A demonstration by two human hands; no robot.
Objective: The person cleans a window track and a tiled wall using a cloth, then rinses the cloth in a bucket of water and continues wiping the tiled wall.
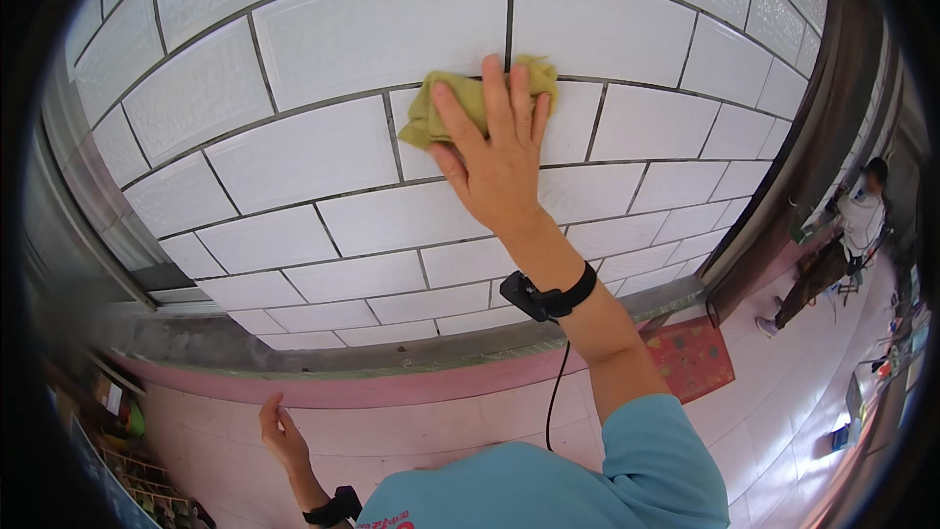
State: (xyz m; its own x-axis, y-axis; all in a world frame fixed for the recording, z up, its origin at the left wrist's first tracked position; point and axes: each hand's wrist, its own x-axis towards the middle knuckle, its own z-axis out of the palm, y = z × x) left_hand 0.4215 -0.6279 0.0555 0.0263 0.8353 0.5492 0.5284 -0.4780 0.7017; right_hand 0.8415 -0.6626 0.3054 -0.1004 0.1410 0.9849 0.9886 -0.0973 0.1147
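Observation:
A yellow-green cloth (433, 114) lies bunched against a white tiled wall (382, 29) with dark grout lines. My right hand (496, 143) presses it to the tiles, palm down with fingers spread across the cloth. The cloth sticks out beyond the fingers on both sides. My left hand (285, 437) hangs low at the left above the floor, fingers loosely curled and nothing seen in it. Each wrist wears a black strap with a small device; a black cable runs down near the right forearm.
Below the tiles runs a grey ledge (352, 360) over a pink base. A red patterned mat (690, 358) lies on the floor at right. Farther right stands a person (861, 224) beside a brown curtain or post. A window is at left, with a rack of items below.

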